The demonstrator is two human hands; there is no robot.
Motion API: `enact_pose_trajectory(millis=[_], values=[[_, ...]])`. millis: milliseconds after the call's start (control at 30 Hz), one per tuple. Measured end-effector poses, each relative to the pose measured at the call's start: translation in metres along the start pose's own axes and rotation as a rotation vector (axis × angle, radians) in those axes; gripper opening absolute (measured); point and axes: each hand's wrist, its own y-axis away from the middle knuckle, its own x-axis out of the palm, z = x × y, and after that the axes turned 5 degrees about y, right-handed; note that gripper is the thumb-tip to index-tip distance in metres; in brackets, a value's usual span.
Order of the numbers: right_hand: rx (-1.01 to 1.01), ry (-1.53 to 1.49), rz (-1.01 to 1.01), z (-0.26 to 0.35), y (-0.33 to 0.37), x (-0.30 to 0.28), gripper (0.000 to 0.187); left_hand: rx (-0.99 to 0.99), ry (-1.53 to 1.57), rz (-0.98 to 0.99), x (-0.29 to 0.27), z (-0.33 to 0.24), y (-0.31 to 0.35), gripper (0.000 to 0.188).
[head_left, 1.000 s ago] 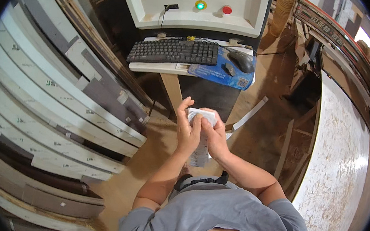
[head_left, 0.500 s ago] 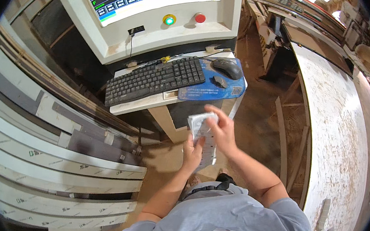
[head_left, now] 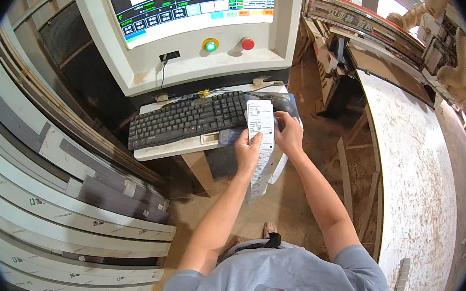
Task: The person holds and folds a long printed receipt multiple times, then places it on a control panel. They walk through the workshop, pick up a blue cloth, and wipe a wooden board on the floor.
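A long strip of white printed labels (head_left: 258, 117) is held up in front of the desk, its lower end hanging down toward the floor. My left hand (head_left: 247, 151) grips it around the middle, thumb on the printed face. At the strip's right edge, my right hand (head_left: 289, 135) has its fingers curled in and pinching the paper. Behind the labels lies a black keyboard (head_left: 190, 118) on a small white desk. A black mouse (head_left: 284, 104) sits on a blue mouse pad (head_left: 231, 138), partly covered by the strip and my right hand.
A machine console with a lit screen (head_left: 203, 0), a green-lit button (head_left: 210, 45) and a red knob (head_left: 247, 43) stands behind the desk. Long panels (head_left: 67, 207) are stacked at left. At right is a dusty white board (head_left: 418, 165) beside a large machine gantry (head_left: 371, 23).
Both hands have moved up and away from my body with the label strip, now in front of the mouse pad. The strip is more spread out, its printed face showing. My right fingers have closed at its edge.
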Motion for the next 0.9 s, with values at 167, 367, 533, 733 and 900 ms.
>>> enact_pose_trajectory(millis=[167, 367, 533, 733, 900], values=[[0.269, -0.589, -0.142, -0.005, -0.014, -0.014, 0.021, 0.166, -0.065, -0.070, 0.009, 0.003, -0.005, 0.049], [0.003, -0.270, -0.066, 0.016, -0.004, -0.005, 0.020, 0.143, -0.373, -0.123, 0.017, -0.003, -0.011, 0.070], [-0.198, 0.073, 0.070, 0.004, -0.003, 0.005, 0.018, 0.268, -0.460, -0.105, 0.019, -0.010, 0.004, 0.072], [-0.339, 0.088, 0.001, 0.006, -0.007, -0.006, 0.018, 0.353, -0.589, -0.008, -0.010, -0.001, 0.056, 0.054], [-0.240, 0.166, -0.117, -0.008, -0.051, -0.015, 0.032, 0.203, -0.634, 0.097, -0.063, 0.019, 0.109, 0.037]])
